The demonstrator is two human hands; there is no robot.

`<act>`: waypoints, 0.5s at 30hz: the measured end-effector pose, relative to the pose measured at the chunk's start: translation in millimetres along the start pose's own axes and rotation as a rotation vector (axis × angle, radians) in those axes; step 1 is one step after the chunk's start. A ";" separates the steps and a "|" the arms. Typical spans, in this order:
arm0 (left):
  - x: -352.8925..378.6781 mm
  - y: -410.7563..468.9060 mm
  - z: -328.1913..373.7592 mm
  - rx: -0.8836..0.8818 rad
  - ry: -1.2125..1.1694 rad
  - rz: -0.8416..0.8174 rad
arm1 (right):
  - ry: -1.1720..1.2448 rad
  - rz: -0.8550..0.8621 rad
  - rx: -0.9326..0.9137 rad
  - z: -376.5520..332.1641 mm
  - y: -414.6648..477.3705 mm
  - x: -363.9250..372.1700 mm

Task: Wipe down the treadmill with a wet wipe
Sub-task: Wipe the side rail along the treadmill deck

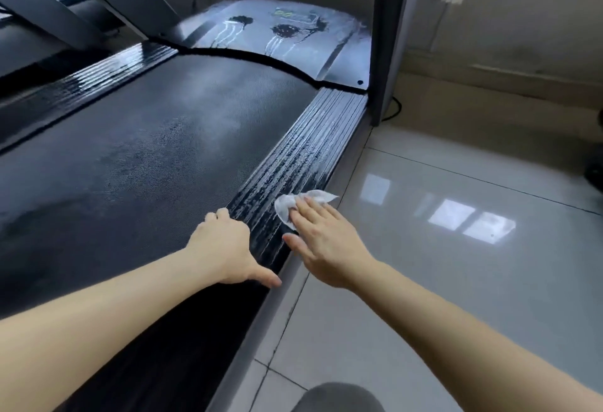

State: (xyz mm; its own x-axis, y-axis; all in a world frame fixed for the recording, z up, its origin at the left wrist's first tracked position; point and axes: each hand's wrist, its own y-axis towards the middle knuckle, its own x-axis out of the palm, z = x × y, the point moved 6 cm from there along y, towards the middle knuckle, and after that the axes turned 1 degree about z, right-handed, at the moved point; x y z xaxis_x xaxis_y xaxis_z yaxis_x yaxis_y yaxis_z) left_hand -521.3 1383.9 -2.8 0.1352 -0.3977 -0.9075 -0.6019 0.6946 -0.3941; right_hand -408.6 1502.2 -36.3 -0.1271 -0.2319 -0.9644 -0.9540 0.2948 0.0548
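Pressing wipe (pixel 287 206) on rail (pixel 313 137), R hand (pixel 324 246) fingers (pixel 311 212) flat, L hand (pixel 225 245) relaxed on belt (pixel 146 150), post (pixel 388 36) ahead

The side rail (pixel 313 137) lies open ahead until the grey upright post (pixel 390 36) blocks it.

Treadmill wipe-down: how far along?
Done, apparently: far stretch of the right rail shows wet streaks; left rail glistens; motor cover has drip marks. In hand: right hand presses the wet wipe on it; left hand rests on the belt. Left: rail's near stretch, probably the belt.
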 end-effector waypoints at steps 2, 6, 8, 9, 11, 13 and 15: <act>1.7 -2.0 -0.7 0.016 -0.027 0.002 | 0.011 0.001 -0.193 -32.7 -23.6 8.2; 7.4 -4.8 -3.3 0.038 -0.043 0.063 | -0.013 -0.016 -0.313 -12.7 -20.0 12.1; 7.8 -3.8 -3.4 0.042 -0.020 0.077 | -0.055 0.012 -0.212 21.6 8.2 3.6; 7.7 -3.3 -3.9 0.041 -0.025 0.078 | -0.066 0.026 -0.136 42.0 27.6 -1.9; 7.4 -3.0 -4.3 0.039 -0.047 0.078 | -0.076 0.018 0.054 79.2 62.2 -9.8; 8.4 -4.4 -4.7 0.030 -0.068 0.070 | -0.067 0.045 0.186 92.4 82.4 -15.9; 9.6 -7.1 -6.6 0.014 -0.084 0.071 | -0.088 0.040 0.117 65.1 89.5 -12.6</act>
State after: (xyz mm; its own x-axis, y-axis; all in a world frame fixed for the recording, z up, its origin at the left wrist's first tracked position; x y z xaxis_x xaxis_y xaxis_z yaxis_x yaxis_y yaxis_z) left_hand -520.9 1371.2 -7.7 0.1584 -0.2962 -0.9419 -0.6013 0.7277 -0.3299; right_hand -474.7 1591.8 -36.0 -0.1357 -0.1373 -0.9812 -0.9096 0.4098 0.0685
